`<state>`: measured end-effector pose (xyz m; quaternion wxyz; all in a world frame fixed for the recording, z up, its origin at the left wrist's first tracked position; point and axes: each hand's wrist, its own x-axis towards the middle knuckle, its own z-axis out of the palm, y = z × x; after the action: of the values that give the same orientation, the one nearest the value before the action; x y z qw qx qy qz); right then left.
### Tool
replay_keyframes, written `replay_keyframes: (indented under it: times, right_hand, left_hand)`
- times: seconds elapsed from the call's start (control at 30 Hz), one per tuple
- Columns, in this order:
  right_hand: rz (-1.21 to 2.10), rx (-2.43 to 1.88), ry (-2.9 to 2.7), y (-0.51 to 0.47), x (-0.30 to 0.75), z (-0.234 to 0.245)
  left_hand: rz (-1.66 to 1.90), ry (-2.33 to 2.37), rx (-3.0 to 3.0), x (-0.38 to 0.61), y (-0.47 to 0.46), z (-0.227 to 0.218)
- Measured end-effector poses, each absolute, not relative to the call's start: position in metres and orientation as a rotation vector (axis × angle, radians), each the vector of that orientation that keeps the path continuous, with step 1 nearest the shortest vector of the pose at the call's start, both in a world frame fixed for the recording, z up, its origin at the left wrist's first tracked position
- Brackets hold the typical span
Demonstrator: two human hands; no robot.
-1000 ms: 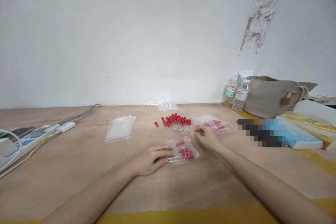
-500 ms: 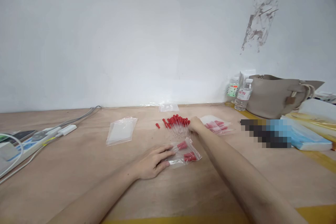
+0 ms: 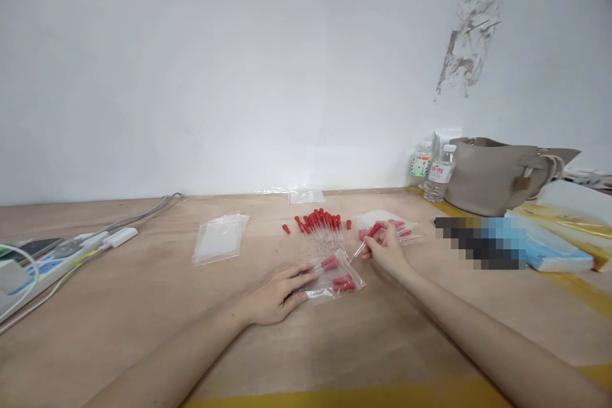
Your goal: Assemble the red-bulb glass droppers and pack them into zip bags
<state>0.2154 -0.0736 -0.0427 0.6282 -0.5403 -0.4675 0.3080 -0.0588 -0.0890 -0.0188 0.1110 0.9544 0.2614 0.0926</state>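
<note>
My right hand pinches a dropper with a red rubber bulb and a thin clear tube. The tube slants down to the left, its tip close to the mouth of a clear zip bag. Inside that bag lie several droppers with red bulbs. My left hand rests flat on the table, fingers stretched and spread over the bag's left end. Just beyond the bag is a pile of loose droppers, bulbs pointing to the wall. Filled zip bags lie partly hidden behind my right hand.
A stack of flat zip bags lies at left, and another small bag is by the wall. A power strip with cables occupies the far left. Bottles, a grey handbag and a blue pack stand at right.
My right hand has moved from the pile toward me and slightly right, bringing a dropper out with it. One dropper at the pile's right now shows apart. My left hand stays on the bag.
</note>
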Motion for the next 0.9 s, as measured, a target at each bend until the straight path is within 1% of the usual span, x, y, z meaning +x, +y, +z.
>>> replay_keyframes:
  times: [0.2,0.3,0.43,0.53,0.63,0.7,0.83,0.9]
  right_hand:
    - [1.041,-1.112,-0.999,-0.087,0.2,-0.053]
    - [1.126,-1.123,-1.068,-0.093,0.205,-0.052]
    - [1.078,-1.228,-1.382,-0.094,0.223,-0.049]
    - [0.849,-1.269,-1.676,-0.091,0.231,-0.049]
    - [0.702,-1.287,-1.77,-0.088,0.227,-0.049]
    - [0.736,-1.287,-1.771,-0.088,0.22,-0.048]
    - [0.917,-1.213,-1.794,-0.087,0.208,-0.045]
    - [0.93,-1.208,-1.864,-0.087,0.207,-0.043]
  left_hand:
    - [0.27,0.777,2.799,-0.058,-0.09,-0.018]
    - [0.279,0.787,2.796,-0.059,-0.09,-0.018]
    - [0.287,0.786,2.783,-0.059,-0.09,-0.019]
    - [0.301,0.771,2.782,-0.059,-0.089,-0.019]
    - [0.32,0.748,2.777,-0.058,-0.089,-0.02]
    - [0.336,0.743,2.768,-0.058,-0.088,-0.021]
    - [0.348,0.749,2.749,-0.059,-0.087,-0.022]
    - [0.352,0.741,2.744,-0.059,-0.087,-0.022]
